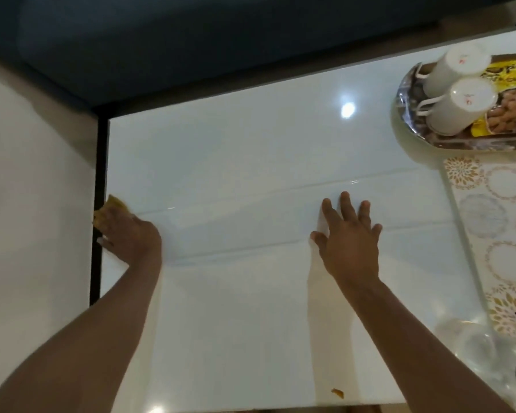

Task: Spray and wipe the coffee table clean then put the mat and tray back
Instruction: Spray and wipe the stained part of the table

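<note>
We are mid-wipe: our left hand (125,234) presses a yellow cloth (109,211) at the left edge of the white tabletop (236,150), while our right hand (349,234) rests flat with fingers spread near the middle. Wet streaks cross the surface and a small orange crumb (337,393) sits near the front edge, so we judge the wiping unfinished. The mat (495,234) and the tray (429,135) with two mugs (456,87) lie at the right, not yet returned.

Two mugs (459,84), one tray (429,138), one mat (498,234)
</note>
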